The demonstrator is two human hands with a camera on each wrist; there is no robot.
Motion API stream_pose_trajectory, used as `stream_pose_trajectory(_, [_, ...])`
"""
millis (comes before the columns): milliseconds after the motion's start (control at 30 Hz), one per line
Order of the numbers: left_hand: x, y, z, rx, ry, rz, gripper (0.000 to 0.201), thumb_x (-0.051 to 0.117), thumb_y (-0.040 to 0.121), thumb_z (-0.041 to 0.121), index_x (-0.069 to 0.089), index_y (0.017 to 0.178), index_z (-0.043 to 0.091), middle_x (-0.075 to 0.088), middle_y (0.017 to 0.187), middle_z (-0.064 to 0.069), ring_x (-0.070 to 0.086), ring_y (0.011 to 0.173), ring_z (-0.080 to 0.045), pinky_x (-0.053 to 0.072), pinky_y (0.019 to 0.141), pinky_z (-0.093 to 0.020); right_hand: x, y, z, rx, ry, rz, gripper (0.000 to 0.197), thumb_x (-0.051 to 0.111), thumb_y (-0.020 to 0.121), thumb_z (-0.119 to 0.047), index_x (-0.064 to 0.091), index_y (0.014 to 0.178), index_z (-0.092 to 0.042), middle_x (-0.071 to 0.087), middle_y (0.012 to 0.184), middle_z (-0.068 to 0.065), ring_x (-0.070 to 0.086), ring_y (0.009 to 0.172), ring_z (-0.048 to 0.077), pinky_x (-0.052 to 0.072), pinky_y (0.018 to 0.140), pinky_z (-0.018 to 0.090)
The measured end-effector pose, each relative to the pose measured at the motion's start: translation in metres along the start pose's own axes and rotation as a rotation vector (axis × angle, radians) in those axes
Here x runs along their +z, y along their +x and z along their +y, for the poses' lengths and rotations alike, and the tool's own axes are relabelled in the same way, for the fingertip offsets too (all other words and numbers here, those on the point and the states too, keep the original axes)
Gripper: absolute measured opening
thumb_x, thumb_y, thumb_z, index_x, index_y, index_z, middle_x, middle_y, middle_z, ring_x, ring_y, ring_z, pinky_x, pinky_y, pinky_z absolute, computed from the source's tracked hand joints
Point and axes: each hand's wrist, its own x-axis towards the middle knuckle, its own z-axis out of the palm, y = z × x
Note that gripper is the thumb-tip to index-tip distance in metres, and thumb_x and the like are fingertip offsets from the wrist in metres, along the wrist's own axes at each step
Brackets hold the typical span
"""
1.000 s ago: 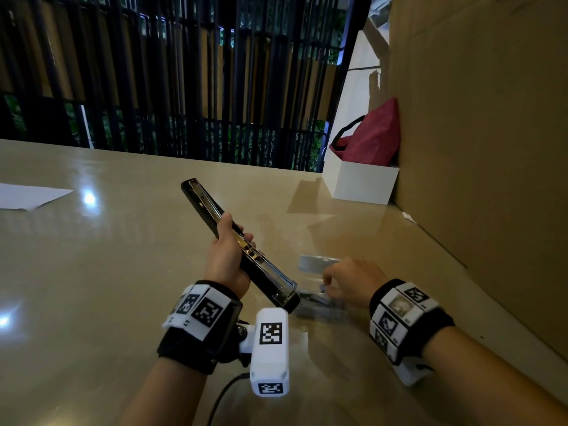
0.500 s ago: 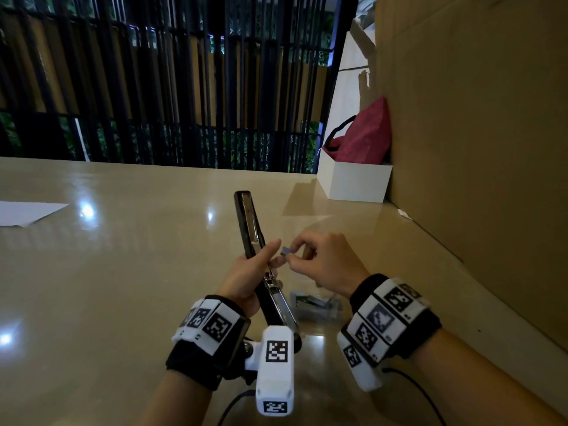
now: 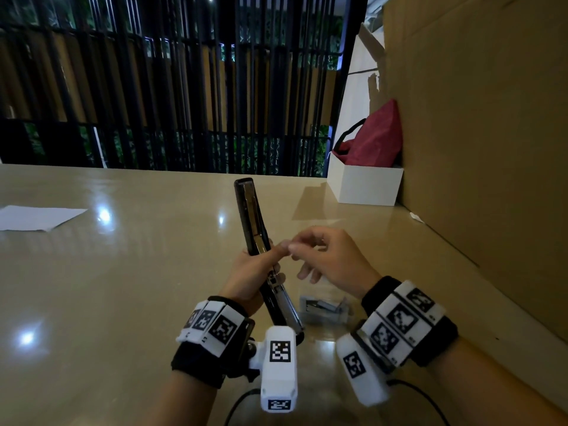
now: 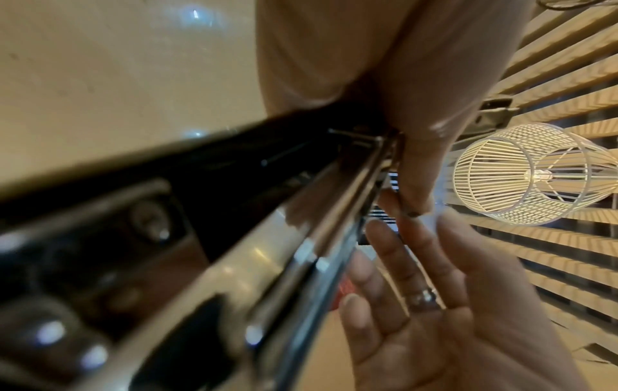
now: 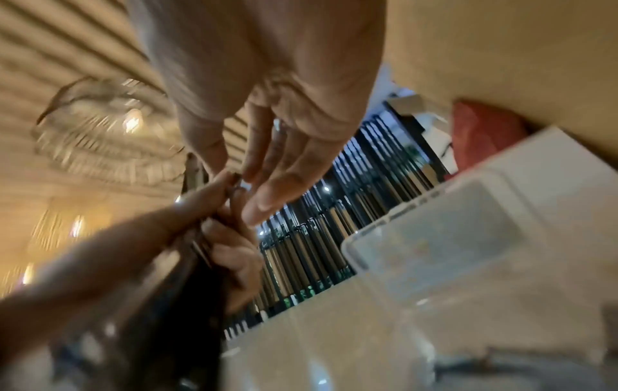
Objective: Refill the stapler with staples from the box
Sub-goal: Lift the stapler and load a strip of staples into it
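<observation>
My left hand (image 3: 264, 259) grips an opened black stapler (image 3: 247, 207) round its middle and holds it above the table, its lid end pointing away from me. The chrome staple rail (image 4: 301, 224) runs close under the left wrist camera. My right hand (image 3: 290, 249) pinches a small strip of staples (image 5: 235, 177) between thumb and forefinger, right beside my left thumb (image 4: 418, 164) at the rail. Its other fingers (image 4: 394, 277) are spread loosely. The clear plastic staple box (image 3: 325, 305) lies open on the table under my right hand.
The glossy beige table (image 3: 123, 287) carries a white sheet of paper (image 3: 37, 218) at far left and a white box (image 3: 364, 184) with a red bag (image 3: 378, 139) at back right. A tall cardboard wall (image 3: 476, 133) runs along the right edge. Black railings stand behind.
My right hand rose from the staple box with the strip and came up to the stapler. My left hand swung the stapler from a leftward tilt to pointing almost straight away.
</observation>
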Motion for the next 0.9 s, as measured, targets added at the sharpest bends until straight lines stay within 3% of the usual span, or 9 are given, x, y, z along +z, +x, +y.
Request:
stream_pose_trajectory(100, [-0.003, 0.0, 0.001, 0.029, 0.028, -0.07, 0.029, 0.059, 0.087, 0.01, 0.047, 0.061, 0.015, 0.047, 0.043, 0.01, 0.045, 0.039, -0.002, 0.042, 0.043, -0.018, -0.002, 0.002, -0.006, 0.178, 0.352, -0.085, 0.015, 0.053, 0.092, -0.017, 0.064, 0.089, -0.008, 0.063, 0.073, 0.006, 0.062, 0.041, 0.01, 0.051, 0.04, 0.017])
stream_pose_trajectory(400, [-0.004, -0.002, 0.003, 0.047, 0.072, -0.122, 0.029, 0.055, 0.089, 0.006, 0.045, 0.063, 0.015, 0.048, 0.04, 0.009, 0.048, 0.038, 0.0, 0.045, 0.044, -0.017, -0.013, 0.005, -0.007, 0.407, 0.705, -0.25, 0.016, 0.053, 0.089, -0.003, 0.069, 0.087, -0.003, 0.072, 0.058, 0.005, 0.069, 0.049, 0.012, 0.057, 0.047, 0.018])
stream_pose_trajectory(700, [0.0, -0.005, 0.002, 0.054, 0.099, -0.118, 0.027, 0.056, 0.089, 0.007, 0.049, 0.064, 0.015, 0.049, 0.043, 0.011, 0.046, 0.04, -0.002, 0.043, 0.046, -0.018, -0.011, 0.001, -0.006, 0.452, 0.739, -0.189, 0.014, 0.057, 0.086, -0.003, 0.069, 0.08, -0.001, 0.067, 0.056, 0.005, 0.065, 0.045, 0.011, 0.056, 0.046, 0.017])
stream_pose_trajectory(800, [0.005, -0.008, 0.004, 0.063, 0.083, -0.076, 0.023, 0.051, 0.091, 0.02, 0.051, 0.069, 0.013, 0.047, 0.042, 0.009, 0.044, 0.04, -0.003, 0.043, 0.047, -0.02, -0.013, 0.001, -0.01, 0.43, 0.687, -0.167, 0.014, 0.058, 0.086, -0.001, 0.068, 0.077, 0.0, 0.067, 0.055, 0.005, 0.065, 0.046, 0.011, 0.056, 0.048, 0.017])
stream_pose_trajectory(900, [0.011, -0.008, 0.006, 0.081, 0.095, 0.013, 0.035, 0.042, 0.092, 0.038, 0.048, 0.07, 0.012, 0.042, 0.032, 0.006, 0.042, 0.031, -0.001, 0.039, 0.053, -0.026, -0.012, -0.003, -0.013, 0.404, 0.652, -0.139, 0.011, 0.059, 0.084, 0.002, 0.067, 0.076, 0.002, 0.067, 0.053, 0.006, 0.065, 0.046, 0.011, 0.057, 0.049, 0.018])
